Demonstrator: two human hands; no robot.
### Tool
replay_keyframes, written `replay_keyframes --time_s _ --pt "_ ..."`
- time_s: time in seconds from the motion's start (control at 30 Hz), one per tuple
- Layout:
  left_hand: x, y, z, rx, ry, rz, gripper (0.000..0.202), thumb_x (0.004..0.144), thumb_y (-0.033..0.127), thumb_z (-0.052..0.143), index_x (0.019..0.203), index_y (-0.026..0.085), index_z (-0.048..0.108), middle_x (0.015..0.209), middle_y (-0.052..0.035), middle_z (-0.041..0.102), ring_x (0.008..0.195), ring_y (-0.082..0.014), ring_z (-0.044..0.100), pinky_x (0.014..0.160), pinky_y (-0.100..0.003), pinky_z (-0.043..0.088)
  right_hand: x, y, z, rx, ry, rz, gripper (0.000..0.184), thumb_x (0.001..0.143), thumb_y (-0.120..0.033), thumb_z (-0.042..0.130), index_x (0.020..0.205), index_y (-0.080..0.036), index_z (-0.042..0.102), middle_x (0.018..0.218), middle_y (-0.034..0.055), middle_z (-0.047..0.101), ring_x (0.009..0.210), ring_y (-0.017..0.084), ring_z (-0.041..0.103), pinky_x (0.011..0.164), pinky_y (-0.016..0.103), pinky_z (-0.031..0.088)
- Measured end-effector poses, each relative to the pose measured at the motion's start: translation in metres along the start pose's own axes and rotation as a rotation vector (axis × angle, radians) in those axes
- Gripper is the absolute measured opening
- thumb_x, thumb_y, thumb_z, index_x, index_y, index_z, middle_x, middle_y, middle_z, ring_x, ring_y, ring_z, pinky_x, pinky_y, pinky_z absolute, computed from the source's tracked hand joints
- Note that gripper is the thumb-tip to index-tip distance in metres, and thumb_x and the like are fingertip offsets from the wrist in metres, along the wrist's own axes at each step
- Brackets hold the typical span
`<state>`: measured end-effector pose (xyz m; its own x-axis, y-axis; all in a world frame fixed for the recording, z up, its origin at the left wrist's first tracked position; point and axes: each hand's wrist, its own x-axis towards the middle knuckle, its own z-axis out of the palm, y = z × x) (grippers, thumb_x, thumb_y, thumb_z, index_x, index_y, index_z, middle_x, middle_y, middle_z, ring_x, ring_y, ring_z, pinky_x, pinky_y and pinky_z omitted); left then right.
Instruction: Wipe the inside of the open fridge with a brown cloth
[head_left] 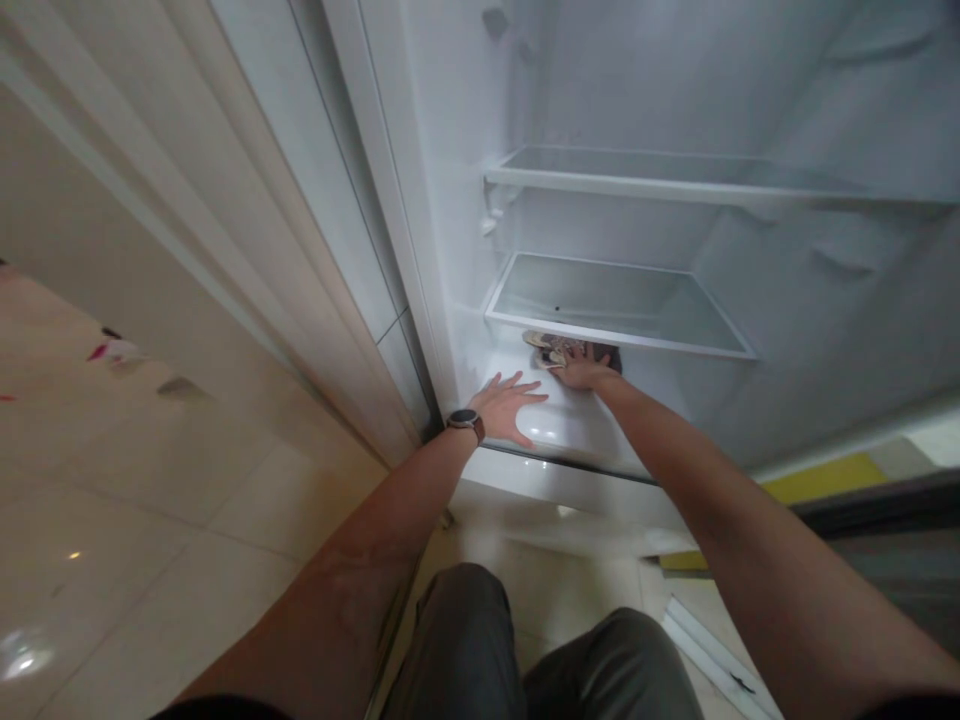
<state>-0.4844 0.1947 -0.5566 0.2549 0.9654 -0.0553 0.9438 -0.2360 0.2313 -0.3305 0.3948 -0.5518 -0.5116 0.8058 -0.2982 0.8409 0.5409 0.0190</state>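
Observation:
A bunched, patterned cloth (613,355), dark with pale parts, lies on the white floor of an open refrigerator (574,430), below the lowest glass shelf. My right hand (581,370) rests on top of it, palm down, with its fingers spread and pressing flat. Part of the cloth is hidden under that hand. To the left, my left hand (506,405) is open with fingers and thumb wide apart, near the refrigerator's left wall. It holds nothing, and I cannot tell how firmly it touches the surface. A watch (466,422) is on my left wrist.
Over my hands are a lower glass shelf (622,300) and an upper glass shelf (675,170). The door frame (225,230) stands at left. A white strip (720,660) lies on the tiled floor (187,570) by my right knee; a yellow panel (825,480) is at right.

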Motion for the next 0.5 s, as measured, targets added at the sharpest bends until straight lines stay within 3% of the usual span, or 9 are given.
replay_keyframes --time_s 0.1,0.2,0.37,0.5 --pt "-0.001 0.001 0.000 -0.008 0.028 -0.002 0.107 0.069 0.076 0.075 0.161 0.035 0.041 0.172 -0.0040 0.033 0.161 -0.0394 0.019 0.129 -0.062 0.010 -0.026 -0.008 0.002 0.016 -0.057 -0.013 0.083 0.099 -0.072 0.021 0.171 -0.036 0.000 0.177 -0.0017 -0.013 0.161 0.044 -0.012 0.121 0.079 0.006" --pt "-0.003 0.004 -0.001 -0.001 0.114 0.031 0.097 0.069 0.072 0.077 0.153 0.028 0.051 0.159 -0.0105 0.050 0.149 -0.0381 0.039 0.126 -0.055 0.019 -0.052 -0.018 0.004 0.010 -0.094 -0.025 0.082 0.099 -0.074 0.023 0.169 -0.041 -0.005 0.176 -0.0053 -0.017 0.160 0.045 -0.015 0.121 0.079 0.004" --pt "-0.008 0.010 -0.004 0.085 0.224 0.068 0.074 0.067 0.073 0.078 0.116 0.019 0.065 0.127 -0.0134 0.064 0.120 -0.0340 0.057 0.107 -0.046 0.037 -0.082 -0.033 0.007 0.034 -0.169 -0.028 0.081 0.102 -0.072 0.026 0.168 -0.043 -0.010 0.174 -0.0069 -0.024 0.158 0.047 -0.019 0.120 0.081 0.003" --pt "-0.007 0.009 -0.002 0.158 0.198 0.105 0.062 0.071 0.078 0.073 0.086 0.018 0.066 0.106 -0.0115 0.070 0.104 -0.0296 0.062 0.091 -0.039 0.041 -0.083 -0.034 0.004 0.064 -0.191 -0.064 0.081 0.103 -0.071 0.030 0.170 -0.038 -0.002 0.175 -0.0014 -0.019 0.158 0.051 -0.014 0.118 0.083 0.005"
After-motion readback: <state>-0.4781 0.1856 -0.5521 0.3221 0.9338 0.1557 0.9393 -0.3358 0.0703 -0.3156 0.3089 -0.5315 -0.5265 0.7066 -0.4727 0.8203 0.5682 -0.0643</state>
